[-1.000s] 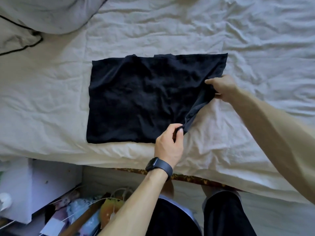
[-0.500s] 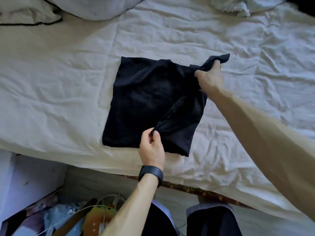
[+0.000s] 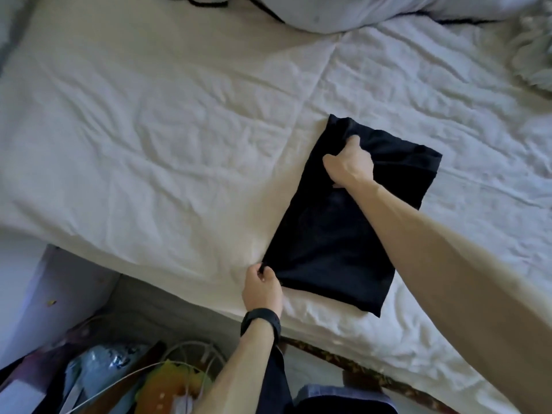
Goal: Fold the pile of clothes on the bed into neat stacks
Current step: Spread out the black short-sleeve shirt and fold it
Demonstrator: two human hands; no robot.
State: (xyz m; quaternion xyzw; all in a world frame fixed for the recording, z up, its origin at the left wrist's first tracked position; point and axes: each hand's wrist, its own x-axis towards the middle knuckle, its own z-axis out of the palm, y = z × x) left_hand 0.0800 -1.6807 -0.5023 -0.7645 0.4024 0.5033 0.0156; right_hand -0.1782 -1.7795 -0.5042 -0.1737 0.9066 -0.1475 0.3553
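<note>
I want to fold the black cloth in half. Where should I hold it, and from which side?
Probably the two corners of its near short end, from your own side. The black cloth lies flat as a long narrow strip, so lifting that end halves it. The left hand pinches one such corner.

Left wrist: we wear a black watch (image 3: 260, 322) on a broad black strap, just behind our left hand (image 3: 263, 289);
Arms: our left forearm (image 3: 239, 375) and right forearm (image 3: 448, 249) are bare up to the frame edge; our right hand (image 3: 349, 165) is bare too;
Legs: we wear dark legwear (image 3: 279, 380); a paler grey-blue band (image 3: 337, 390) crosses one leg
</note>
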